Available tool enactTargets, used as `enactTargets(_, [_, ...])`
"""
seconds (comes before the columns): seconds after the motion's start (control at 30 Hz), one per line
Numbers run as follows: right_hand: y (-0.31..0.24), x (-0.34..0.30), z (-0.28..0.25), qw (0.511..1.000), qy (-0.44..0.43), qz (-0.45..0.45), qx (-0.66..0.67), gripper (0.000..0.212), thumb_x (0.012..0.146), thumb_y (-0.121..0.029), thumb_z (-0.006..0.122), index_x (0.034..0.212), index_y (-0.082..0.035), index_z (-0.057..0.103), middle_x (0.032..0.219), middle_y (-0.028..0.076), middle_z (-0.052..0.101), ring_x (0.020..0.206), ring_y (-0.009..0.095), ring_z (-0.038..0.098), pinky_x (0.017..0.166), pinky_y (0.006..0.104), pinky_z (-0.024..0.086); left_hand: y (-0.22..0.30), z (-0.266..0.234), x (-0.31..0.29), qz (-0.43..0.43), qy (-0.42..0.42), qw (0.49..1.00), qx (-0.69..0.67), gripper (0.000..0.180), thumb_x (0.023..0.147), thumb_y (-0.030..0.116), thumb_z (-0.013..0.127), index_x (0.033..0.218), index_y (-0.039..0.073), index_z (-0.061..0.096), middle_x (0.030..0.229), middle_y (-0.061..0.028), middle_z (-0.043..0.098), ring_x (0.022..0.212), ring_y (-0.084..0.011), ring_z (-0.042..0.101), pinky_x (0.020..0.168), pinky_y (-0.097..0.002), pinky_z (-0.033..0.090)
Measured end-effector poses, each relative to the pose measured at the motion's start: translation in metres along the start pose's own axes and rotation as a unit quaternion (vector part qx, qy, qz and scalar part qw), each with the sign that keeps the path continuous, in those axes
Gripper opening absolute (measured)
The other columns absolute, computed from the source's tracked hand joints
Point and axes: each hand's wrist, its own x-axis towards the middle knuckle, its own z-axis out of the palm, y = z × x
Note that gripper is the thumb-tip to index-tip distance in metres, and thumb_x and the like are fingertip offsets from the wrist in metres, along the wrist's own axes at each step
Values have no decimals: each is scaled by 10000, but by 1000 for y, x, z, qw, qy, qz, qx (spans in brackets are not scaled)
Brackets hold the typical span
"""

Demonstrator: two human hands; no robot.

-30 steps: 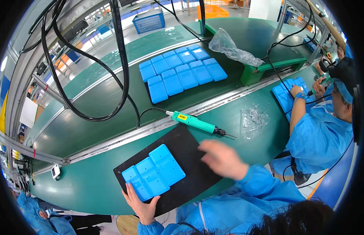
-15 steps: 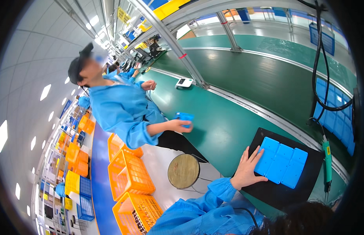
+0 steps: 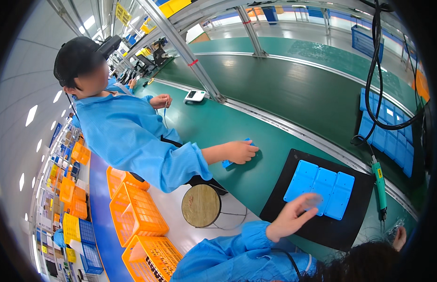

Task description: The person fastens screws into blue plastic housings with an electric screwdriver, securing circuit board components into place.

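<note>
My left hand (image 3: 293, 217) hovers over the near left edge of the blue plastic plates (image 3: 324, 185), thumb apart from the fingers; its fingertips are blurred. The plates lie side by side on a black mat (image 3: 279, 199). At the lower right only part of my right hand (image 3: 399, 238) shows, beside crumpled clear plastic (image 3: 394, 229); most of its fingers are hidden. A green electric screwdriver (image 3: 380, 185) hangs on a black cable right of the mat. To the left, a co-worker's hand (image 3: 242, 151) rests on a blue piece (image 3: 227, 164) on the green bench.
The co-worker (image 3: 119, 124) stands at the bench's left part, near a round stool (image 3: 201, 205). Orange crates (image 3: 138, 211) stand on the floor. A metal post (image 3: 190, 61) rises behind the bench; beyond runs a dark green belt (image 3: 289, 87) carrying blue trays (image 3: 392, 136).
My left hand has moved off the plates' left side toward their near edge. My right hand has come into view. The co-worker has brought the blue piece down to the bench. The view has shifted.
</note>
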Motion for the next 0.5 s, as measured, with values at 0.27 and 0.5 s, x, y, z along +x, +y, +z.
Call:
enactTargets(0.27, [95, 4, 1, 951, -133, 167, 222, 258, 807, 21, 499, 1059, -23, 528, 834, 27, 533, 681, 111, 508, 593, 226, 434, -52, 60, 27, -379, -211, 803, -408, 363, 930, 307, 372, 1055, -18, 473, 1048, -118, 532, 982, -195, 546, 858, -298, 456])
enactTargets(0.5, [-235, -55, 29, 917, -258, -275, 126, 170, 667, -69, 583, 837, -79, 586, 820, 83, 554, 807, 253, 566, 622, 320, 470, -70, 81, 20, -439, -188, 736, -480, 316, 919, 326, 394, 986, 49, 531, 915, -56, 590, 835, -143, 584, 757, -269, 482])
